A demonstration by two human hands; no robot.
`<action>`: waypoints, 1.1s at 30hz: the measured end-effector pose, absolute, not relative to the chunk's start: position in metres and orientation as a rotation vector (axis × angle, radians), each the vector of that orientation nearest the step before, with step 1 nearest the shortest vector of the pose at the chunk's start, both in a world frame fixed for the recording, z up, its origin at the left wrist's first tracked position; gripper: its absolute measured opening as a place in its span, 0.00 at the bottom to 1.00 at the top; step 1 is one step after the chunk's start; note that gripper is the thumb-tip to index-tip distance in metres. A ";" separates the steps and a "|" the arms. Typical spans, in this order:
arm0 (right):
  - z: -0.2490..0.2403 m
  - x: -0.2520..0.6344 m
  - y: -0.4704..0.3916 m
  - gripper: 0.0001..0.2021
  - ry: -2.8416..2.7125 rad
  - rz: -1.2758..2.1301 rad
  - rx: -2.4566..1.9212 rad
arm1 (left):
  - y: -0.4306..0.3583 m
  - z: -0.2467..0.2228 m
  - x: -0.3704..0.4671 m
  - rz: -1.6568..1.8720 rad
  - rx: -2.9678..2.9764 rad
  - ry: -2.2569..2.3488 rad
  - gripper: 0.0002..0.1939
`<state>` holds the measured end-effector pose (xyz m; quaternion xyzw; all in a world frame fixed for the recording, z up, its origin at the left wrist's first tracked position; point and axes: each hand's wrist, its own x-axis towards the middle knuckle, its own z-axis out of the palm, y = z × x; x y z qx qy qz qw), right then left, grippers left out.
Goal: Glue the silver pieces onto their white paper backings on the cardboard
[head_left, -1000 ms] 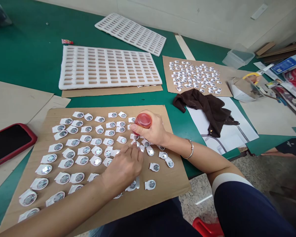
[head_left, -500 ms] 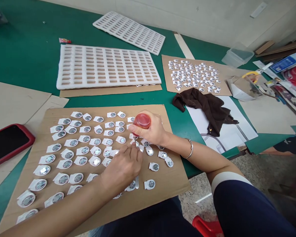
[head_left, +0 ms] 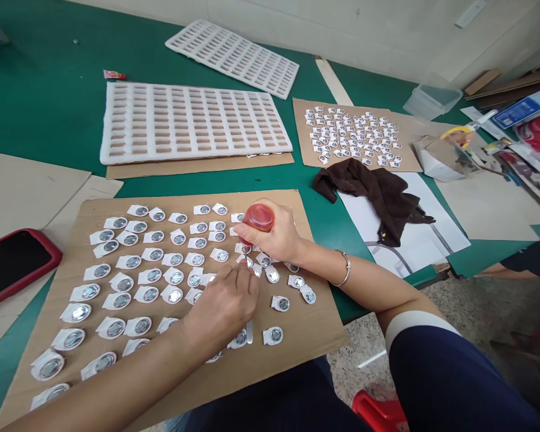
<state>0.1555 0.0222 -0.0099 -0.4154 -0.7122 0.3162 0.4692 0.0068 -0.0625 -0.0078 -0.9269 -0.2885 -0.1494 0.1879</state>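
Gripping the bottle [head_left: 258,218] mid-frame, your right hand [head_left: 276,234] clasps its sides, likely the best hold; it's probably light, squeezable. Your left hand [head_left: 229,300] curls below, any pinch hidden.

Soft, moderately bright light covers the near sheet of brown cardboard [head_left: 306,342]; sharp glints catch the silver, coin-shaped discs in white tabs [head_left: 80,312], and a pale sheen sits on the rounded, glossy red handle [head_left: 258,216]; the source's direction is hard to tell. The smooth green tabletop [head_left: 40,90] darkens toward the upper left; the speckled grey floor [head_left: 360,342] is dimmer, and the navy cloth sleeve [head_left: 454,378] sinks near to black. Wide-angle stretching pulls at the edges, slanting the pale, plain wall [head_left: 364,36]; the blue-and-white rectangular box [head_left: 526,108] looks soft; details on the far sheet of brown cardboard [head_left: 308,157] are too small to read.
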 end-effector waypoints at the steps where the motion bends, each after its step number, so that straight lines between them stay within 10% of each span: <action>1: -0.010 0.156 0.022 0.14 -1.741 0.776 -1.017 | -0.063 -0.008 0.007 -0.413 -2.611 -0.809 0.17; 33: -0.007 0.159 0.025 0.18 -1.788 0.745 -1.118 | -0.059 -0.011 -0.003 -0.530 -2.866 -1.012 0.14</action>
